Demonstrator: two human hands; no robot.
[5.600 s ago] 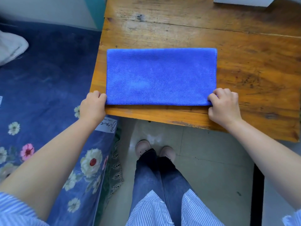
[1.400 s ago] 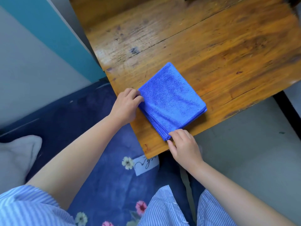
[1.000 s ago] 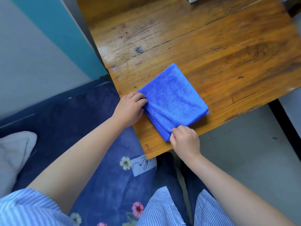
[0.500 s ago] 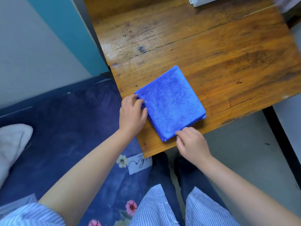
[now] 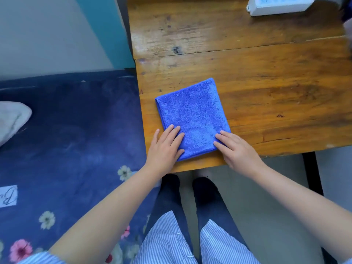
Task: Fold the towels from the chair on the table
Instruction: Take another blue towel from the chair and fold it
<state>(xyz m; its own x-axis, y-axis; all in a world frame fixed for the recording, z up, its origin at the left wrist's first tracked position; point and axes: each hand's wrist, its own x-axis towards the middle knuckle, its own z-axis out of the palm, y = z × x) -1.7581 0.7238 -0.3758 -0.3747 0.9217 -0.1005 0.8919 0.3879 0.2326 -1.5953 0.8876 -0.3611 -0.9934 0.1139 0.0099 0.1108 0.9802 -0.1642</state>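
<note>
Both hands (image 5: 165, 147) flat on towel (image 5: 192, 113) (folded).

White plastic box (image 5: 278, 5) at far right corner of the wood top, cut off by the top edge, pale blue print on its upper face, unreadable. Dark blue floral blanket (image 5: 72, 130) fills the left side, butting against the wood's left edge; white and pink flowers near the bottom, white label (image 5: 8, 196) with cursive script at the left edge. Pale cloth lump (image 5: 12, 120) lies on the blanket, far left. Teal-and-grey wall (image 5: 57, 31) behind. Grey floor (image 5: 266, 216) below right, black leg (image 5: 312, 172) upright on it
</note>
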